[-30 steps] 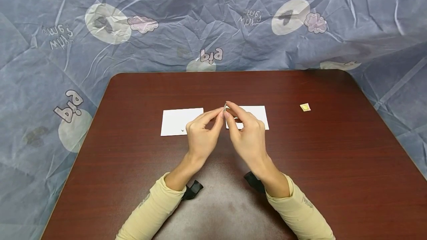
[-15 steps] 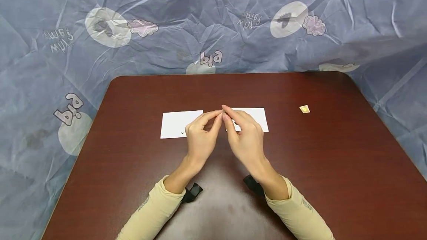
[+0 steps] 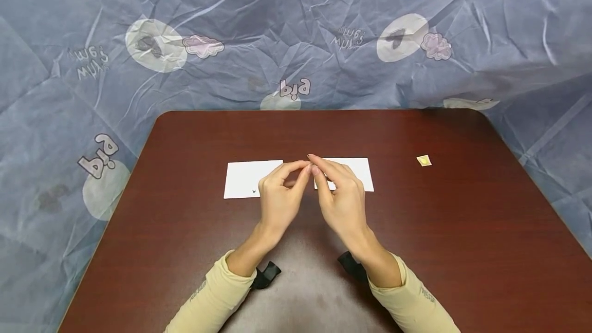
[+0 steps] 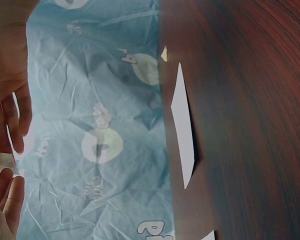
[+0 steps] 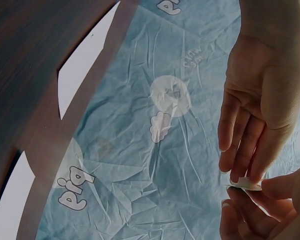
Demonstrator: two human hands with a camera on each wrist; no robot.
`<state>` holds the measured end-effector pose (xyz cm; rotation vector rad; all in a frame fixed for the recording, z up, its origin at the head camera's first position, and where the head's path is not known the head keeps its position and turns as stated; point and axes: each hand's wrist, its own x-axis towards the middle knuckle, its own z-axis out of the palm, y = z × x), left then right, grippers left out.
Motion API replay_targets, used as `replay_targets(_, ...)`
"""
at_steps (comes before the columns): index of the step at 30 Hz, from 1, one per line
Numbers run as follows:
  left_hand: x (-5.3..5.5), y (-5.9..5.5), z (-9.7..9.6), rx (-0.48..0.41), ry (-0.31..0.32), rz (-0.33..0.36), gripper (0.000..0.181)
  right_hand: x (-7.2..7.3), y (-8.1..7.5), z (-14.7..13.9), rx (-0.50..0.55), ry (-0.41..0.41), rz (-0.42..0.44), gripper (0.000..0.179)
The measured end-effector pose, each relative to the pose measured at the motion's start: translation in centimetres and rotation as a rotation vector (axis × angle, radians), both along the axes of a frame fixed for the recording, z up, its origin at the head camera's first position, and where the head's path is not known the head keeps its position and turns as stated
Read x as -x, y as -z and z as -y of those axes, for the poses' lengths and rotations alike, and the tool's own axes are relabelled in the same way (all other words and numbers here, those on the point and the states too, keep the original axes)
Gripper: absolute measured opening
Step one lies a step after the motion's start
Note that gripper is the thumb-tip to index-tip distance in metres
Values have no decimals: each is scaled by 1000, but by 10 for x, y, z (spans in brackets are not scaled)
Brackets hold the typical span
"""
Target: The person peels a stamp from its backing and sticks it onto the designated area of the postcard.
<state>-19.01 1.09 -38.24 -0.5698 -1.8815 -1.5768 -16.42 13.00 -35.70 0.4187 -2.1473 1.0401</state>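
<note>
A small, thin, pale piece [image 5: 246, 184] is between the fingertips of both hands, raised above the table. My left hand [image 3: 280, 197] pinches it from the left with thumb and forefinger. From the other side, my right hand [image 3: 341, 197] pinches it too, its forefinger reaching over the top. Fingers hide most of the piece in the head view; a pale part of the piece [image 4: 5, 160] shows in the left wrist view. Behind the hands lie a white card [image 3: 245, 181] with a small dark mark and a second white card [image 3: 358, 171], partly covered by the right hand.
A small square [image 3: 423, 160] with a yellow centre lies at the right of the brown table [image 3: 439, 240]. Patterned blue-grey fabric [image 3: 259, 9] rises behind the table's far edge. Black straps [image 3: 266, 275] are on both wrists.
The sliver of the piece that showed above the fingertips is now hidden in the head view. My right forefinger has tipped leftward over it. The whole head view has shifted slightly downward.
</note>
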Motion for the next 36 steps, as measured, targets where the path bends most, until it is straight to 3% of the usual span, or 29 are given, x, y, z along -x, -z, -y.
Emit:
replay_targets(18, -1, -7, 0, 12, 46, 58, 9, 1, 1, 1, -28, 46, -43, 21)
replay_targets(29, 0, -7, 5, 161, -45, 27, 9, 4, 2, 0, 10, -8, -46, 19)
replay_targets(36, 2, -8, 8, 173, -10, 41, 9, 5, 0, -1, 35, -37, -33, 18)
